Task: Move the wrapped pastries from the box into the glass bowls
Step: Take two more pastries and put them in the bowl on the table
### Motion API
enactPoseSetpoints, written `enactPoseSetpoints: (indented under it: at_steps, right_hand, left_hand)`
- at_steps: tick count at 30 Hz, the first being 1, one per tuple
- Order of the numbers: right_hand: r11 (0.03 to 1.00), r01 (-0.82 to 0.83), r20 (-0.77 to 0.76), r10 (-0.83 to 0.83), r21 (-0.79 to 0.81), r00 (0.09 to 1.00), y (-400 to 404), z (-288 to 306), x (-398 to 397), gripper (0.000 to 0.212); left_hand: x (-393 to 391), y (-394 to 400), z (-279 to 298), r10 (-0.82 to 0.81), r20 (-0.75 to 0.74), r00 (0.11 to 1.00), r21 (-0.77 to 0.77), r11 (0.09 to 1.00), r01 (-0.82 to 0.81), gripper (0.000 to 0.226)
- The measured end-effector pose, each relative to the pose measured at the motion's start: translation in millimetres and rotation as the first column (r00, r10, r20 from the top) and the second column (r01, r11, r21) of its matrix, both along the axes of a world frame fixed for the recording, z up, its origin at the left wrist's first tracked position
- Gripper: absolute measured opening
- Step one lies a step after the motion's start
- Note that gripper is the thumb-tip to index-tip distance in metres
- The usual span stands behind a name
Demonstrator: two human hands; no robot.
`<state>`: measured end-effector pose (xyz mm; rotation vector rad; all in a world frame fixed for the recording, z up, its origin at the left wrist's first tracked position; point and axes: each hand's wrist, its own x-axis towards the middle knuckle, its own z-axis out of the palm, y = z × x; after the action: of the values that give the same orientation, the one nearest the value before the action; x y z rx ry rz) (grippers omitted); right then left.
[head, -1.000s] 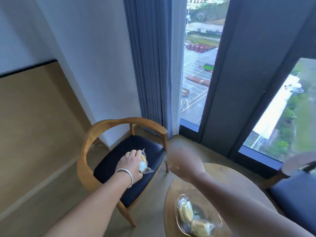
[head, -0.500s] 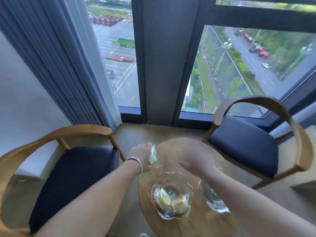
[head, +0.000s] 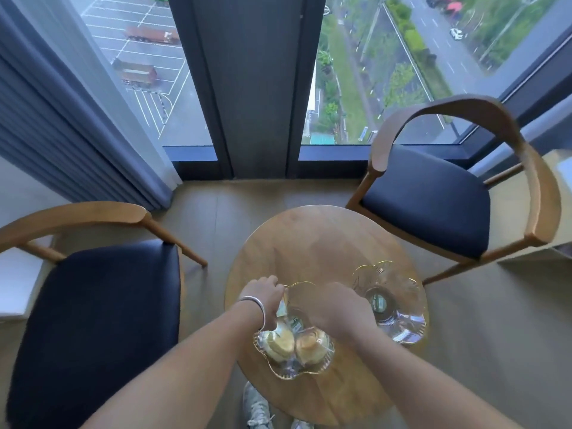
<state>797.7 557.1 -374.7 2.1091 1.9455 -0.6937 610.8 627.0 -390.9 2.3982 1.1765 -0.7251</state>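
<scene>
A person stands at a small round wooden table by a big window. Two glass bowls with wavy gold rims sit on it. The near bowl has two wrapped pastries in it, side by side: one on the left and one on the right.

Both hands are over the near bowl. The left hand has a silver bracelet on its wrist. Its fingers are curled around a third wrapped pastry, held just above the bowl's left side. Only a bit of its clear wrapper shows. The right hand is over the back of the bowl with its fingers curled down. They are hidden, so it is hard to tell if they hold anything.

The other bowl sits to the right, just beside the near one. Only a round green label shows in its middle.

A wooden chair with a dark seat stands on the left, and another chair stands at the back right. The box does not show.
</scene>
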Motion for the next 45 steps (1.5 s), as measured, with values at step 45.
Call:
enactPoseSetpoints:
  at_steps: [45]
  right_hand:
    - [0.990,-0.019,-0.125,0.037,0.143,0.991,1,-92,11,0.047]
  left_hand:
    - [-10,-14,-86,0.250,0.328,0.911,0.136,0.942,-0.308,0.051]
